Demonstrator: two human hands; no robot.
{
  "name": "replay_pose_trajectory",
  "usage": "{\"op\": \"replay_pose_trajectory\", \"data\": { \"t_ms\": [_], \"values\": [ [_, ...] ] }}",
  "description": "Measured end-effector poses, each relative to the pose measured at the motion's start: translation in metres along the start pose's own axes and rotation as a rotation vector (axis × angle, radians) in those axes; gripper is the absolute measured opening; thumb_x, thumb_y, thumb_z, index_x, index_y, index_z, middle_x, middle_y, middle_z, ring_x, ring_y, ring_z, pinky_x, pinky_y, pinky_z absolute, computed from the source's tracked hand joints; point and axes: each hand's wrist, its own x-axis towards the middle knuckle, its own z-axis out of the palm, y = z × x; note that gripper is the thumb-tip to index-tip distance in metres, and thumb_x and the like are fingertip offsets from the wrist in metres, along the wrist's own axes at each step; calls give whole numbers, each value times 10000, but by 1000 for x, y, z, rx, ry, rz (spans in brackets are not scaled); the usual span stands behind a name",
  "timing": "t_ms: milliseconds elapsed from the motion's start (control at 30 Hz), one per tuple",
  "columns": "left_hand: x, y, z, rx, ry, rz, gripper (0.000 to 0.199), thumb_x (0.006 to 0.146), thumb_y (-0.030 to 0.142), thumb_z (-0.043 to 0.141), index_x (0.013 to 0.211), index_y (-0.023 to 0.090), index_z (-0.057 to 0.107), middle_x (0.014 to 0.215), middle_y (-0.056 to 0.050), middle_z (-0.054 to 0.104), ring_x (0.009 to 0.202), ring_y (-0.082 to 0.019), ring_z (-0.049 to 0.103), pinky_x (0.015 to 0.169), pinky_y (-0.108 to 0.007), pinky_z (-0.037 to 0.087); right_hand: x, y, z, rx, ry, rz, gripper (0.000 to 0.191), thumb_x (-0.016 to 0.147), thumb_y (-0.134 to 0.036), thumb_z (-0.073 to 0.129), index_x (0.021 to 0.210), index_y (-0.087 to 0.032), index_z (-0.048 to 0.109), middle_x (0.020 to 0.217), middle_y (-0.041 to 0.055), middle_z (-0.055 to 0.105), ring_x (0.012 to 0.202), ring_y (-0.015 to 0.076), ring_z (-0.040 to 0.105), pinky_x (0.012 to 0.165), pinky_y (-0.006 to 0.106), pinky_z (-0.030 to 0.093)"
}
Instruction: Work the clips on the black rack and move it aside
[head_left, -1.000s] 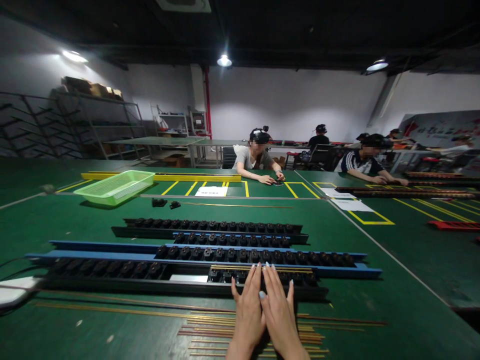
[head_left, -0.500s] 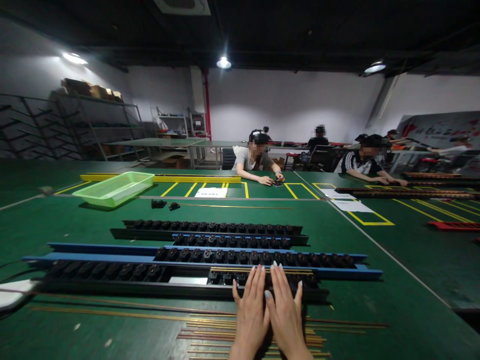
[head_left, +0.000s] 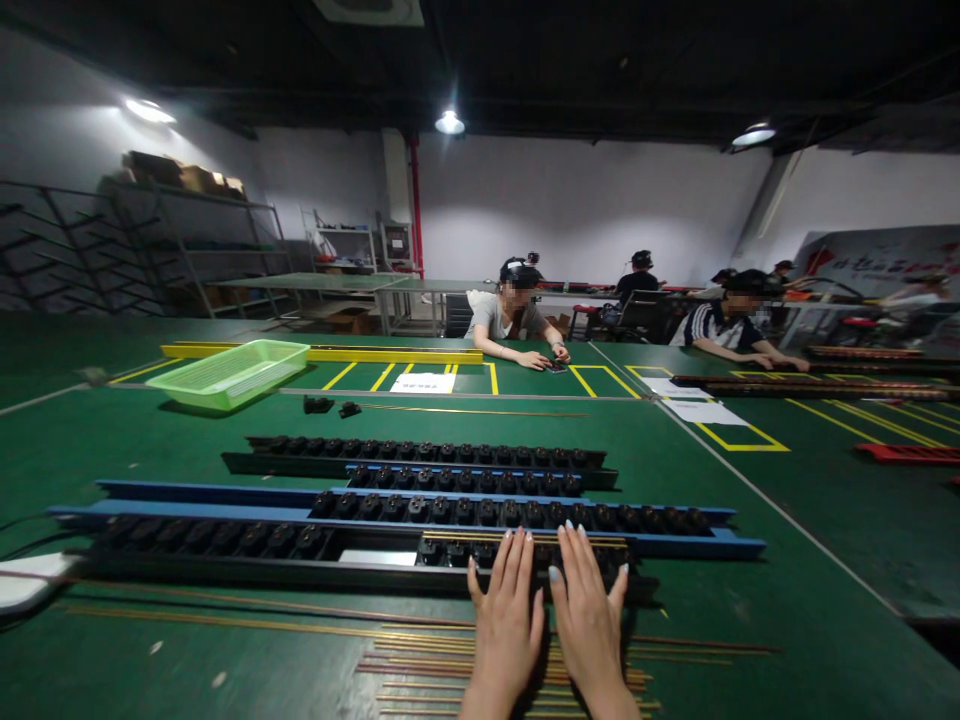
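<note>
My left hand [head_left: 508, 605] and my right hand [head_left: 589, 608] lie side by side, fingers stretched forward. Their fingertips rest on thin brass strips [head_left: 459, 537] laid along black socket-like modules [head_left: 442, 552] in the nearest black channel [head_left: 285, 577]. Part of the strips and modules is hidden beneath the fingers. More modules [head_left: 247, 537] fill the channel's left part, with a white patch [head_left: 377, 558] between the two groups. Below my palms and wrists, loose brass-coloured rods [head_left: 427, 640] are spread over the green table [head_left: 255, 680].
Behind stands a blue channel [head_left: 195, 500] with modules, then another dark channel [head_left: 240, 463]. Farther off are a green basket [head_left: 229, 378], a yellow channel [head_left: 390, 356] and two loose black pieces [head_left: 319, 405]. Co-workers [head_left: 506, 318] sit across the table. A white device [head_left: 34, 583] lies at left.
My right hand has shifted slightly right along the strips, widening the gap between my hands. The left hand has hardly moved; its thumb now shows apart from the right one.
</note>
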Motion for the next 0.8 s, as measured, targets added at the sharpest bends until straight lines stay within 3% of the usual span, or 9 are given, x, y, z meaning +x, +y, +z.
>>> {"op": "replay_pose_trajectory", "data": {
  "t_ms": [200,433,600,800],
  "values": [
    [-1,0,6,-13,1,-14,613,879,190,395,1463,274,229,1440,-44,460,1353,-180,348,1149,-462,45,2,0,1,-3,-8,19,553,965,-459,154,1459,-246,281,1484,77,366,1375,225,324,1107,619,39],
    [1,1,-1,-24,0,-12,605,884,176,382,1463,263,229,1445,-33,453,1353,-161,344,1149,-446,9,-2,1,0,36,64,80,606,956,-490,122,1485,-203,200,1509,92,318,1404,220,259,1120,584,72],
    [2,3,-5,-27,-17,-17,581,903,192,360,1465,242,223,1454,-45,438,1366,-154,320,1149,-442,12,-1,8,1,14,99,91,580,964,-461,124,1467,-209,267,1484,85,368,1394,211,278,1125,567,69],
    [-1,0,4,-20,-13,-7,583,905,210,376,1466,243,219,1450,-54,444,1364,-170,323,1145,-463,11,-1,9,5,4,103,87,582,966,-456,126,1447,-187,313,1478,75,380,1392,191,277,1136,531,79]
  ]
}}
